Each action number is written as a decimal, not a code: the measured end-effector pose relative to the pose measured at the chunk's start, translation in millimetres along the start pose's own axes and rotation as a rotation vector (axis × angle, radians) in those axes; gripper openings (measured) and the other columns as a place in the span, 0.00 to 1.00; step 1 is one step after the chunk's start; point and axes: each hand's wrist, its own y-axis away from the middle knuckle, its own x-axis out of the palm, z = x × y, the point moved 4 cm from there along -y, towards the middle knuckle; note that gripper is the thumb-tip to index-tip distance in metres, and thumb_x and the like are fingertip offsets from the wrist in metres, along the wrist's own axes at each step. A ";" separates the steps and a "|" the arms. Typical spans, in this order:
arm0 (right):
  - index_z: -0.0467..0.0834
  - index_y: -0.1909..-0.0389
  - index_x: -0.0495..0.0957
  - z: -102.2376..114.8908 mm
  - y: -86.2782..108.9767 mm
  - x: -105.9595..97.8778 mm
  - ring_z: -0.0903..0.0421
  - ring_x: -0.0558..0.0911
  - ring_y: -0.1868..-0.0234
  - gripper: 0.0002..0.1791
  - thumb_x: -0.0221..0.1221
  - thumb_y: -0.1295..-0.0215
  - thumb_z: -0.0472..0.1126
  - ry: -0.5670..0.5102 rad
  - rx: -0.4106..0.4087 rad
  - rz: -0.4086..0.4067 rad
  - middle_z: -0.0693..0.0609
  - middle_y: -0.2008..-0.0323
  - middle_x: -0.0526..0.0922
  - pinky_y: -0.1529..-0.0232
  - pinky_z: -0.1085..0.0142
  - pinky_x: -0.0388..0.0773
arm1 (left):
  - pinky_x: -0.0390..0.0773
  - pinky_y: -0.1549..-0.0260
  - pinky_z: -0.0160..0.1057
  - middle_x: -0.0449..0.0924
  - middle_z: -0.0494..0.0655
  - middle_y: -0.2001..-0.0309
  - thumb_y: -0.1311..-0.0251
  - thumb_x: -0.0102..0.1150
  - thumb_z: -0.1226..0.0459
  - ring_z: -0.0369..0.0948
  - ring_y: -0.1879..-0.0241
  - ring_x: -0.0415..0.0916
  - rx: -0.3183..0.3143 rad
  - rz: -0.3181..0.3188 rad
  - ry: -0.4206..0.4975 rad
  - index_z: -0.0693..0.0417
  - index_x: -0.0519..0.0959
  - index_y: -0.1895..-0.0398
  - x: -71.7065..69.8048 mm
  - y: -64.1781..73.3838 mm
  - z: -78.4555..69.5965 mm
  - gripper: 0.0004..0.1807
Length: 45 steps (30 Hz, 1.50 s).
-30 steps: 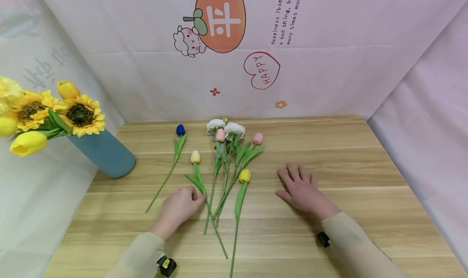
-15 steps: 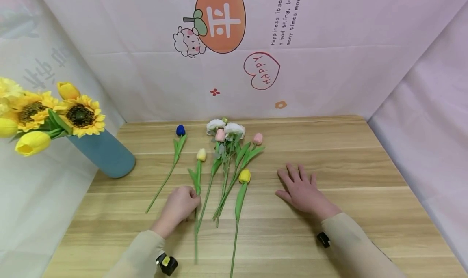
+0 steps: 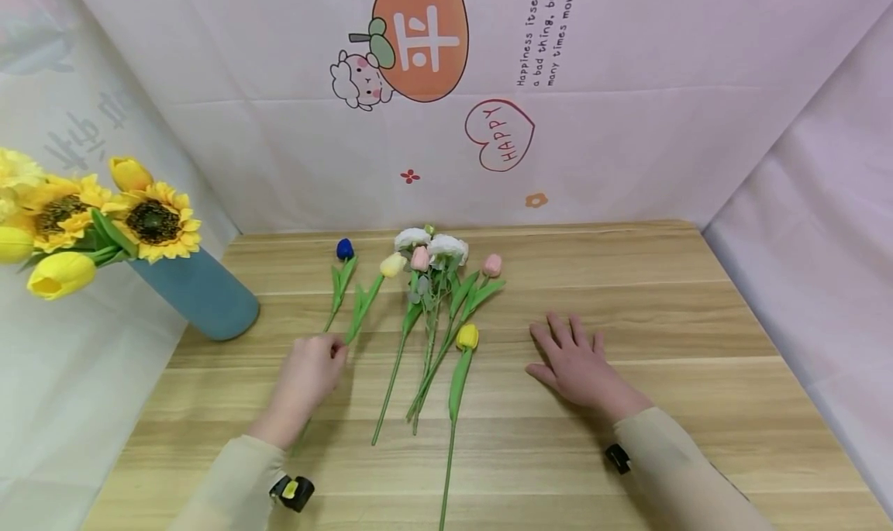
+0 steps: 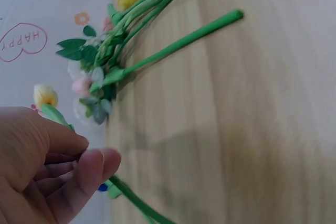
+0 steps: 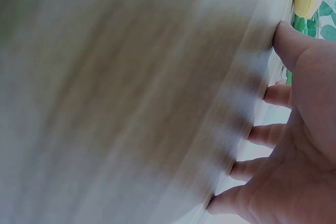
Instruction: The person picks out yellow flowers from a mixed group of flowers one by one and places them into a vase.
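My left hand (image 3: 312,372) pinches the green stem of a pale cream tulip (image 3: 393,265) between thumb and fingers. In the left wrist view the cream bloom (image 4: 45,96) points up past the knuckles, and the stem runs on below the fingertips. The held tulip leans up and to the right in the head view. Just behind that hand lies a blue tulip (image 3: 345,249), its lower stem partly hidden by the hand. My right hand (image 3: 574,363) rests on the wooden table (image 3: 670,298) with fingers spread, holding nothing. A yellow tulip (image 3: 467,336) lies to its left.
Two pink tulips (image 3: 491,266) and white flowers (image 3: 446,248) lie in a loose bunch mid-table, stems crossing. A blue vase (image 3: 209,298) with sunflowers (image 3: 155,218) and yellow tulips stands at the left edge. A printed cloth (image 3: 614,128) hangs behind the table.
The left hand has drawn the cream tulip to the left, away from the bunch, and turned it so the bloom leans right. A pink tulip's stem shifted slightly left. The right hand stayed put.
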 end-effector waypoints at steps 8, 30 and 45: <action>0.42 0.24 0.62 0.6 -0.3 -0.4 0.21 0.52 0.26 0.37 0.57 0.25 0.57 -0.006 -0.003 -0.001 0.30 0.24 0.55 0.39 0.18 0.50 | 0.69 0.94 0.47 0.75 0.56 0.83 0.42 0.64 0.76 0.46 0.90 0.66 0.337 -0.448 -0.307 0.66 0.77 0.78 -56.5 -3.4 -3.1 0.08; 0.42 0.23 0.62 -0.9 -0.4 0.9 0.21 0.52 0.26 0.37 0.56 0.25 0.57 -0.005 -0.005 0.000 0.31 0.23 0.55 0.39 0.18 0.50 | 0.83 0.72 0.58 0.84 0.62 0.61 0.33 0.59 0.73 0.58 0.68 0.83 0.517 -0.842 -0.368 0.69 0.83 0.59 -131.2 -16.7 0.8 0.05; 0.42 0.23 0.62 -0.9 -0.5 1.4 0.21 0.51 0.25 0.37 0.56 0.25 0.56 -0.012 -0.007 -0.004 0.31 0.23 0.55 0.39 0.18 0.50 | 0.79 0.69 0.59 0.85 0.64 0.64 0.32 0.59 0.71 0.60 0.65 0.82 0.417 -0.968 -0.134 0.69 0.83 0.63 -151.2 -22.9 13.3 0.07</action>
